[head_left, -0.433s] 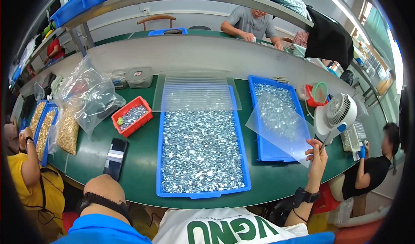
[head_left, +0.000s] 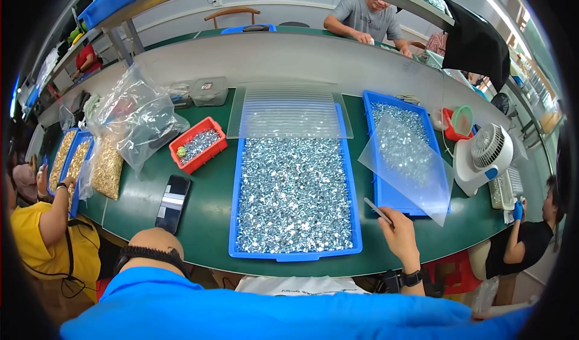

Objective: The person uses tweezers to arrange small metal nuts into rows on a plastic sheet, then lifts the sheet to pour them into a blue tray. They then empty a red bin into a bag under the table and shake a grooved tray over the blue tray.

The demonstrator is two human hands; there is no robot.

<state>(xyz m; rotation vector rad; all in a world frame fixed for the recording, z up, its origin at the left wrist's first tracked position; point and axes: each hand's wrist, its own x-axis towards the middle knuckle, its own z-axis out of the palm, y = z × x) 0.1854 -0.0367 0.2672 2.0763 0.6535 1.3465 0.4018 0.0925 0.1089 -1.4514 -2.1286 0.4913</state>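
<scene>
- A person's right hand held a slim metallic tool, apparently tweezers, above the green desk, between two blue trays.
- The large tray lay directly in front of the person, well filled with small silvery metal pieces; a clear ribbed sheet covered its far end.
- Work appeared to be in an early or middle stage — most of the pieces lay loose and uncovered, and no sorted rows could be made out at this scale.
- To the right, the second tray held more pieces toward its far end, its near end showing bare blue; a translucent sheet lay slantwise across it, overhanging its right side.
- The right hand's grip was closed around the tool, fingers bent, its tip near the large tray's right rim but apart from it. Whether the tool's own tips were parted could not be told.
- The left hand could not be made out — its grip was impossible to judge.
- A red bin of similar pieces stood left of the large tray, beyond a phone.
</scene>
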